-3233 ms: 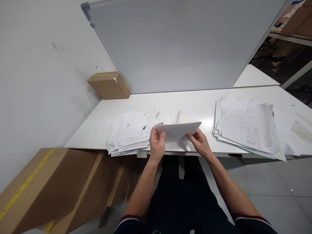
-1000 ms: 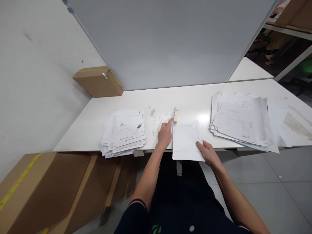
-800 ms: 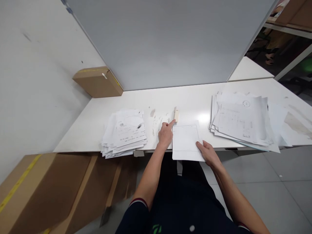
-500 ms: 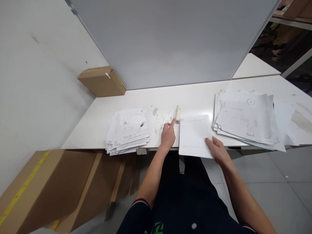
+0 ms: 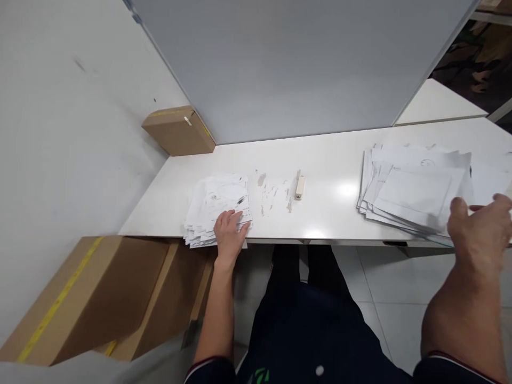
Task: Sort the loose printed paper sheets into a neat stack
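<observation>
My left hand (image 5: pixel 230 232) rests on the front edge of the left stack of papers (image 5: pixel 212 200), thumb and fingers apart. Over at the far right, my right hand (image 5: pixel 480 224) is above the front right part of a second, untidy paper stack (image 5: pixel 372 205), its thumb and fingers spread. A nearly blank white sheet (image 5: pixel 414 189) lies on top of that stack. Between the two stacks, a small cream oblong object (image 5: pixel 300 188), perhaps a mini stapler, lies on the white table (image 5: pixel 328 154).
A grey-white panel (image 5: pixel 288 69) stands along the table's back edge. A cardboard box (image 5: pixel 180 133) sits at the back left corner. Larger cardboard boxes (image 5: pixel 92 298) with yellow tape stand below on the left. Grey scuff marks (image 5: pixel 274 197) show near the cream object.
My left hand has moved left from beside the cream object to the left stack. My right hand has gone right, and the white papers it held at mid-table are no longer there.
</observation>
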Available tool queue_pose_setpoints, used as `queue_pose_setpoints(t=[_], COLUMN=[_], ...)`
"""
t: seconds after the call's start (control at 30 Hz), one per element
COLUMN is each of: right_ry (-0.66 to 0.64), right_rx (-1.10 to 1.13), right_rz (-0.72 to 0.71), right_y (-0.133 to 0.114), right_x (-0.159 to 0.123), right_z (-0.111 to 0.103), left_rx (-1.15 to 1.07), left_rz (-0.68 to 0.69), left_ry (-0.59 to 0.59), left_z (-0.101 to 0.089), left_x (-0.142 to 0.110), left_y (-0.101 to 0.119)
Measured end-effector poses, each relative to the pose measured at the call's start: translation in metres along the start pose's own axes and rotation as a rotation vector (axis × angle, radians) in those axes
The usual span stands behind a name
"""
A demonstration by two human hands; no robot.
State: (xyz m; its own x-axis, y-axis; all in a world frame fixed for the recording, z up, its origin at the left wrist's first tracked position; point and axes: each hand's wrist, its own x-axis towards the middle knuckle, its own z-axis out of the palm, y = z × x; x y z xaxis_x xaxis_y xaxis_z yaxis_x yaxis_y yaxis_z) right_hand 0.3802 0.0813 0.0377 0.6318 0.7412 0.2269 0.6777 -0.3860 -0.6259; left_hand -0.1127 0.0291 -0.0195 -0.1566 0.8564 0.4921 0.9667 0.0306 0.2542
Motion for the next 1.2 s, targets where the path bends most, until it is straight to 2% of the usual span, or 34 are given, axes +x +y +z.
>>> queue_pose_setpoints(t=[0.07,0.17,0.3,0.57,0.67,0.73,0.77,0.83,0.87,0.93,0.97,1.03,1.1,1.17,1.2], right_ry=[0.021,-0.045,-0.104,-0.3,-0.385,-0.529,-0.645,-0.951,-1.119,-1.392,-1.471,-1.495,-1.392,-1.271,-1.235], right_rx=[0.043,0.121,0.14,0.199,0.274,0.37,0.443,0.633,0.736,0.919,0.98,1.022,0.957,0.842,0.795], right_rz=[-0.076,-0.13,-0.197,-0.326,-0.374,-0.368,-0.334,-0.19,-0.085,0.122,0.192,0.231,0.159,0.079,0.058], right_y=[-0.001,-0.008,-0.026,-0.056,-0.069,-0.079,-0.084,-0.095,-0.1,-0.108,-0.11,-0.109,-0.102,-0.09,-0.084], right_x=[-0.012,-0.036,-0.062,-0.096,-0.116,-0.133,-0.142,-0.158,-0.166,-0.176,-0.179,-0.182,-0.18,-0.176,-0.174], right_z=[-0.002,0.004,0.021,0.051,0.058,0.063,0.066,0.072,0.076,0.083,0.087,0.096,0.104,0.108,0.109], left_rx=[-0.006,-0.003,0.018,-0.117,-0.249,-0.372,-0.419,-0.463,-0.463,-0.46,-0.459,-0.443,-0.429,-0.393,-0.356], left_rz=[-0.022,-0.084,-0.159,-0.231,-0.365,-0.446,-0.443,-0.338,-0.242,-0.003,0.104,0.277,0.363,0.327,0.265], left_ry=[-0.067,-0.146,-0.17,-0.088,0.006,0.113,0.158,0.207,0.191,0.081,-0.011,-0.144,-0.232,-0.228,-0.182], left_z=[0.001,0.001,-0.001,0.003,-0.001,-0.006,-0.009,-0.015,-0.017,-0.02,-0.021,-0.02,-0.018,-0.015,-0.013], left_x=[0.004,0.007,0.011,0.015,0.013,0.009,0.005,-0.007,-0.014,-0.031,-0.039,-0.051,-0.054,-0.047,-0.04], left_y=[-0.004,-0.004,-0.001,-0.007,-0.003,0.007,0.015,0.037,0.05,0.077,0.089,0.106,0.108,0.094,0.081])
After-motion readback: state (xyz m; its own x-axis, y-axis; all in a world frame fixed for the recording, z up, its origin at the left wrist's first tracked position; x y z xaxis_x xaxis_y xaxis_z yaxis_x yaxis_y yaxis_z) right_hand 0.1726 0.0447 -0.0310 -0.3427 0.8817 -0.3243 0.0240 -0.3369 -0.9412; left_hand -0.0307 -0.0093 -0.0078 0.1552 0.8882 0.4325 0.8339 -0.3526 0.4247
